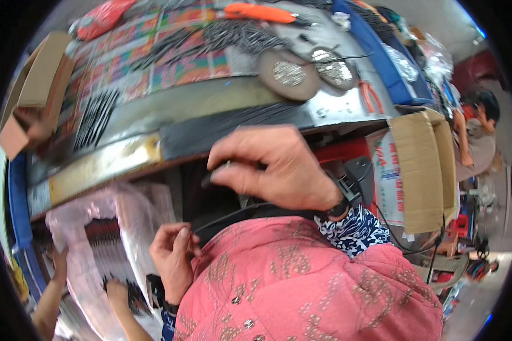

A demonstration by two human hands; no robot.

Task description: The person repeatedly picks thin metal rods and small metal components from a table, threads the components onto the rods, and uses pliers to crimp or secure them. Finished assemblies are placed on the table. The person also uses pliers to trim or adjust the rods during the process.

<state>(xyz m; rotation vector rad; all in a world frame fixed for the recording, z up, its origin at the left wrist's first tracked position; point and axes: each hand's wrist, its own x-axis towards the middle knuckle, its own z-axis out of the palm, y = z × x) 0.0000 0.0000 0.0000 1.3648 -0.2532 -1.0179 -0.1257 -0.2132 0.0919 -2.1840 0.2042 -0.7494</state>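
Observation:
My right hand is raised in front of the bench edge, thumb and fingers pinched together. Something small and dark shows at its fingertips, too blurred to name. Lower and to the left, my left hand is held near my body with its fingers curled and the thumb against them. Whatever lies inside it, if anything, is hidden. Beyond my right hand, two brown dishes, a larger one and a smaller one, hold small shiny metal pieces. Thin black rods lie in a row at the bench's left.
A loose pile of black rods, an orange-handled tool and red-handled pliers lie on the bench. Cardboard boxes stand left and right. At lower left, another person's hands reach around a pink plastic-lined container.

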